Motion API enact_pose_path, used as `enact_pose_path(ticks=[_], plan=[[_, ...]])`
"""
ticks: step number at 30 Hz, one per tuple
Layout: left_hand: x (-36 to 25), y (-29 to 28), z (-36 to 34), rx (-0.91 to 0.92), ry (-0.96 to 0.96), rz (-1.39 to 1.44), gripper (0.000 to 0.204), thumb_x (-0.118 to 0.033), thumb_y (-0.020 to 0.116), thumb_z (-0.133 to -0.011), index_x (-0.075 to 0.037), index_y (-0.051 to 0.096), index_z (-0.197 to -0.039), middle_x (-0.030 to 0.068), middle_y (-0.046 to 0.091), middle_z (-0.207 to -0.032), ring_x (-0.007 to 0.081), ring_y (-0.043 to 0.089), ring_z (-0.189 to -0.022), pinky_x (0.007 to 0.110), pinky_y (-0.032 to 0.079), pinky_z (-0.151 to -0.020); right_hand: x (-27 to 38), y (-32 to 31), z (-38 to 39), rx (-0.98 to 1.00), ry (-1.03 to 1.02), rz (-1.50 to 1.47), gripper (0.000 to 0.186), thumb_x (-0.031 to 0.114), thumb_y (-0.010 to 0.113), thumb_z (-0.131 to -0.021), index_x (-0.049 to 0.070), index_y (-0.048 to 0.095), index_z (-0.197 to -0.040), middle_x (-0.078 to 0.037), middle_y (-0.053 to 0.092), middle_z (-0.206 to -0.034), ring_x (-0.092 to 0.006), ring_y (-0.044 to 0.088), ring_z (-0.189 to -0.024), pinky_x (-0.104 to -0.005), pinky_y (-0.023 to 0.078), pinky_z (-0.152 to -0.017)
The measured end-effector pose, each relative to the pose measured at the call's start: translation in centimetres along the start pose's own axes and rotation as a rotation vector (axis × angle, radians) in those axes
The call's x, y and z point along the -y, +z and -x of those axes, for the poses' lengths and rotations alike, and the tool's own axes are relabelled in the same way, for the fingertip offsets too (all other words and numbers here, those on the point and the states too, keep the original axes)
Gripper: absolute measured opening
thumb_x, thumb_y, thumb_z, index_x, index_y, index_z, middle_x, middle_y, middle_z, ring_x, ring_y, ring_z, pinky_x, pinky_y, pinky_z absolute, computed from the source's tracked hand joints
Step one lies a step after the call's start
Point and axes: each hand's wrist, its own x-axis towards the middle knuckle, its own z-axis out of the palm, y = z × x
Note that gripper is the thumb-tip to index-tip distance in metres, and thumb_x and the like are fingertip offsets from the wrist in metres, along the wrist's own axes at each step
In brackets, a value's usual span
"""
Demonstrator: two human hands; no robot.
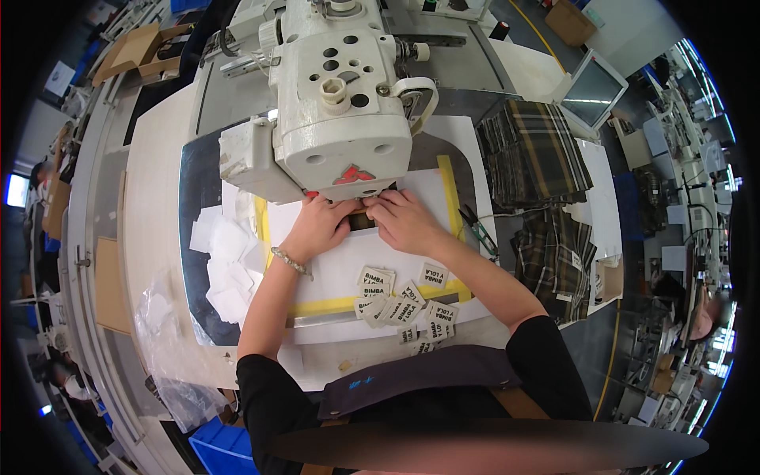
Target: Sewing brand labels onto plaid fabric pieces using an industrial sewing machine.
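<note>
My left hand point(320, 226), a beaded bracelet at its wrist, is under the front of a white industrial sewing machine point(340, 150). Opposite it, my right hand point(405, 220) reaches in from the right, and the fingertips of both nearly meet. Their fingers are bent and pressed together; the machine head partly hides what they pinch. Between the hands, dark plaid fabric point(362, 220) shows in an opening of the white template sheet point(332, 269), which is edged with yellow tape. Closer to me, several white printed labels point(402, 307) lie loosely heaped on the sheet's near edge.
White paper-like squares point(226, 261) are scattered at left, near a clear plastic bag point(170, 332). On the right stand folded plaid fabric stacks point(542, 154), with green-handled snips point(478, 229) beside them. A screen point(594, 89) is behind. A blue crate point(224, 447) sits low at left.
</note>
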Motion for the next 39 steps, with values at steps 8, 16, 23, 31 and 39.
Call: enact_pose_path(ticks=[8, 16, 23, 31, 39], plan=[[-0.3, 0.4, 0.5, -0.107, 0.002, -0.085, 0.035, -0.01, 0.061, -0.075, -0.017, 0.066, -0.109, 0.0022, 0.066, -0.098, 0.027, 0.056, -0.096, 0.044, 0.038, -0.085, 0.4, -0.1, -0.1, 0.02, 0.024, 0.069, 0.025, 0.012, 0.061, -0.079, 0.011, 0.056, -0.103, -0.002, 0.062, -0.118, -0.023, 0.054, -0.105, -0.0388, 0.039, -0.09], [-0.3, 0.6, 1.1, -0.222, -0.015, -0.225, 0.024, -0.018, 0.069, -0.077, -0.019, 0.07, -0.1, -0.0028, 0.067, -0.098, 0.0219, 0.056, -0.096, 0.041, 0.034, -0.08, 0.2, -0.1, -0.1, -0.029, 0.012, 0.073, 0.024, 0.01, 0.063, -0.078, 0.01, 0.057, -0.102, -0.001, 0.063, -0.119, -0.0227, 0.055, -0.101, -0.0381, 0.042, -0.084], [0.0, 0.5, 1.1, -0.277, 0.035, -0.252, 0.02, -0.018, 0.071, -0.074, -0.02, 0.074, -0.094, -0.0058, 0.069, -0.091, 0.0212, 0.055, -0.089, 0.039, 0.033, -0.074, 0.2, -0.1, -0.3, -0.023, 0.025, 0.039, 0.024, 0.012, 0.061, -0.079, 0.009, 0.056, -0.103, -0.004, 0.063, -0.115, -0.0236, 0.053, -0.103, -0.0382, 0.04, -0.088], [-0.3, 0.4, 0.7, -0.212, -0.038, -0.169, 0.019, -0.018, 0.07, -0.077, -0.021, 0.075, -0.095, -0.003, 0.068, -0.087, 0.0206, 0.056, -0.091, 0.04, 0.037, -0.081, -0.4, -0.5, -0.2, -0.06, 0.154, -0.239, 0.023, 0.006, 0.06, -0.079, 0.008, 0.052, -0.101, -0.005, 0.062, -0.102, -0.0283, 0.054, -0.097, -0.0422, 0.04, -0.084], [-0.3, 0.6, -0.1, -0.169, -0.035, -0.016, 0.022, -0.015, 0.067, -0.077, -0.021, 0.074, -0.098, 0.0029, 0.067, -0.08, 0.0244, 0.061, -0.078, 0.039, 0.042, -0.071, -0.4, -0.4, -0.3, -0.056, 0.141, -0.243, 0.024, 0.002, 0.058, -0.079, 0.008, 0.051, -0.101, -0.005, 0.063, -0.106, -0.0279, 0.054, -0.097, -0.0416, 0.04, -0.084]])
